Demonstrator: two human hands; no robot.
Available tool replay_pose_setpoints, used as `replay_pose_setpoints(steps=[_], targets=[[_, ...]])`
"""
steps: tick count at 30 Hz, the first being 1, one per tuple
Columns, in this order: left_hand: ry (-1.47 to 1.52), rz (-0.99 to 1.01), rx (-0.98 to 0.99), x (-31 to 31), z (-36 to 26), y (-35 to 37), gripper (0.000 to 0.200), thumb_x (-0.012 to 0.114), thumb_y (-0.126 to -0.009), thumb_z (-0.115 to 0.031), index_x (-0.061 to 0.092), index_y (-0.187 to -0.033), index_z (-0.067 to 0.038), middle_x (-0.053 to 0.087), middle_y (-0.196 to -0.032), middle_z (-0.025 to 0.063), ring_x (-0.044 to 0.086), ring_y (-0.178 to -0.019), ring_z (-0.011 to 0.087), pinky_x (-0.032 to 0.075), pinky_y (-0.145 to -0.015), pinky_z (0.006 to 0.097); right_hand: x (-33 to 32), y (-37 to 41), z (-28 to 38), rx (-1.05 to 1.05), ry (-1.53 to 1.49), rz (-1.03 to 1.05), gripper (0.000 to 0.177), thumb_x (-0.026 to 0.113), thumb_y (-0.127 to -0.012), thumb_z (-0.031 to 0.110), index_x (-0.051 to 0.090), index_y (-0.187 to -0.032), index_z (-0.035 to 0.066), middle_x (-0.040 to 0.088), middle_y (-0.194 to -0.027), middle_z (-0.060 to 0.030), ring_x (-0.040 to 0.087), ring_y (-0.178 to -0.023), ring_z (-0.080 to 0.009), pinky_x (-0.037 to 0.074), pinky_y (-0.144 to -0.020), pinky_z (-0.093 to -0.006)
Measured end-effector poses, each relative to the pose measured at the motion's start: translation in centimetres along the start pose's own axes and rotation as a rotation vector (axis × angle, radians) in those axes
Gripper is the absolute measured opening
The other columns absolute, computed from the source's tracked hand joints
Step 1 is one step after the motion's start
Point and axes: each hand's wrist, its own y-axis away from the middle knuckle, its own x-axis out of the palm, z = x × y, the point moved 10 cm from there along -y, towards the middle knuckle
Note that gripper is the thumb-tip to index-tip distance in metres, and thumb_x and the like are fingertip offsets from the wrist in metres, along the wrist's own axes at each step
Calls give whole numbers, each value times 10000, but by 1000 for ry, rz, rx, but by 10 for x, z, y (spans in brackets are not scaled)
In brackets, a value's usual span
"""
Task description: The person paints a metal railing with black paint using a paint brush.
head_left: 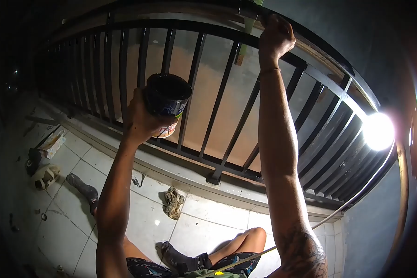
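Note:
My left hand (143, 118) is wrapped around a round tub (164, 104), which is dark and smeared near the top with a coloured label below. Inside the tub it looks black. My right hand (277, 39) is raised and closed at the top rail of a metal railing (171, 25). Something dark shows at its fingers, but I cannot make out what it holds. Much of the railing is glossy black; a stretch of the rail right of my hand looks paler. A green strip (249, 24) hangs over the top rail just left of my right hand.
A bright lamp (379, 131) hangs at the railing's right end, its cable (356, 197) running down across the floor. A crumpled rag (173, 203) lies on the white tiles (213, 211). Bags (46, 176) lie at the left. My legs are folded below.

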Motion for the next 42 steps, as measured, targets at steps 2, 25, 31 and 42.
replay_pose_setpoints(steps=[2,25,31,42], targets=[[50,-25,57,-2,-3,-1,832,897,-499,-258,436,-1126,36,618,-1042,204,648,-933,319,530,-807,389,6,-8,-17,77,-37,81,149,692,-787,178,705,-809,31,711,-722,-81,691,-693,-181,540,-703,-319],[36,-28,-14,-12,7,5,862,907,-482,-224,435,-1155,35,601,-1065,189,617,-985,311,511,-847,395,33,18,22,-167,161,210,137,682,-767,194,710,-833,78,695,-731,-100,690,-684,-230,530,-678,-317],[-55,-54,-84,-23,4,8,872,905,-476,-222,432,-1162,37,569,-1093,192,597,-1014,309,501,-865,397,-10,14,22,-232,312,82,105,696,-777,216,701,-822,120,706,-734,-68,695,-674,-197,535,-640,-308],[-14,-13,-28,-4,9,5,858,905,-483,-250,447,-1153,31,606,-1068,197,633,-974,314,525,-820,383,14,8,25,-279,247,241,117,677,-803,222,695,-857,119,702,-729,-72,701,-700,-204,533,-660,-322]])
